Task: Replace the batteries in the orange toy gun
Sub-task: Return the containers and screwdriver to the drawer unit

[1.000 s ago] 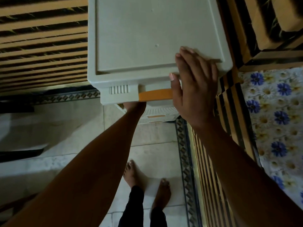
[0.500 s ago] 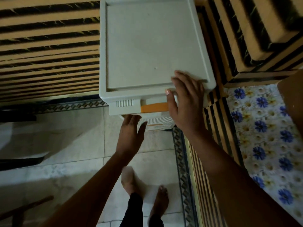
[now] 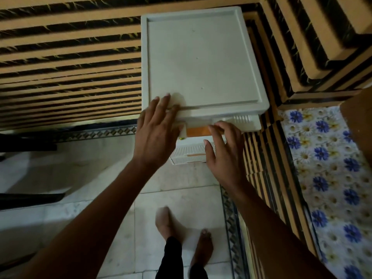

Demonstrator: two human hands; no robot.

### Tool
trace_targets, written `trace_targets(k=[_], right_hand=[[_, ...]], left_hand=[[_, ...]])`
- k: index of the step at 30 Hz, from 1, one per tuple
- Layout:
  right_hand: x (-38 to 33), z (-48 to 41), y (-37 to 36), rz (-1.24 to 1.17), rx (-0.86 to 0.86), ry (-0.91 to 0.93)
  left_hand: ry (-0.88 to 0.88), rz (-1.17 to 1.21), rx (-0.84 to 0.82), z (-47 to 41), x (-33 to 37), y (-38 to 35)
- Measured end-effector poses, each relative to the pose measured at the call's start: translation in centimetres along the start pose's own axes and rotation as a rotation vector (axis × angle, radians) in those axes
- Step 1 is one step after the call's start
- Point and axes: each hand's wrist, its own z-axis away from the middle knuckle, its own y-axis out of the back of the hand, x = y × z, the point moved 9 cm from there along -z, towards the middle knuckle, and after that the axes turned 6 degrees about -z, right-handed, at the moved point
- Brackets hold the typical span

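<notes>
A white plastic drawer cabinet (image 3: 201, 57) stood against the striped wall. The person's left hand (image 3: 157, 133) lay flat on its front left corner, fingers straight and spread, pressing on the rim and holding nothing. The right hand (image 3: 223, 154) was at the cabinet's front, its fingers bent and hooked over the right end of the orange handle (image 3: 197, 131) of the top drawer (image 3: 241, 122), thumb held loose below. That drawer stuck out a little past the cabinet's top. Two bare feet (image 3: 169, 222) stood on the tiled floor (image 3: 181, 182) before the cabinet, and a flowered cloth (image 3: 326, 178) lay to its right. Where the orange toy gun was, I could not tell.
</notes>
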Motion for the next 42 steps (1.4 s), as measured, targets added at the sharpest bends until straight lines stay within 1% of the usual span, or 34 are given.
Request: trace_targets(k=[3, 6, 10, 18, 22, 28, 30, 32, 34, 36, 40, 42], right_hand=[[-0.2, -0.4, -0.5, 0.075, -0.075, 0.005], [-0.3, -1.7, -0.3, 0.097, -0.106, -0.009], [0.0, -2.5, 0.7, 0.097, -0.130, -0.072], [-1.4, 2.0, 2.4, 0.104, -0.218, -0.087], [-2.2, 5.9, 3.7, 0.147, -0.134, -0.046], [-1.9, 10.0, 3.5, 0.214, -0.083, -0.050], [-1.2, 10.3, 1.2, 0.266, -0.161, -0.084], [0.3, 11.0, -2.1, 0.321, -0.336, -0.161], [2.1, 12.1, -5.8, 0.339, -0.557, -0.249], [3.0, 12.3, -8.7, 0.342, -0.690, -0.275], [4.7, 9.3, -12.3, 0.372, -0.742, -0.277], [5.7, 7.6, -14.1, 0.343, -0.776, -0.304]], left_hand=[[-0.014, -0.062, -0.078, -0.8, -0.9, -1.1], [-0.038, -0.064, -0.091, -1.1, -1.0, -1.0], [-0.032, -0.050, -0.087, -1.3, -1.3, -0.6], [-0.014, -0.008, -0.136, -1.3, -1.1, -0.4], [-0.027, 0.011, -0.139, -1.2, -1.2, -0.3], [-0.049, 0.025, -0.101, -0.8, -1.1, -0.5], [-0.047, 0.022, -0.074, -0.7, -1.3, -0.6], [-0.059, 0.019, -0.043, -0.6, -1.3, -0.6], [-0.071, 0.013, -0.019, -0.4, -1.4, -0.8], [-0.080, -0.003, 0.000, -0.3, -1.6, -1.1], [-0.110, -0.021, 0.043, -0.4, -2.0, -1.6], [-0.114, -0.023, 0.073, -0.4, -2.1, -1.5]])
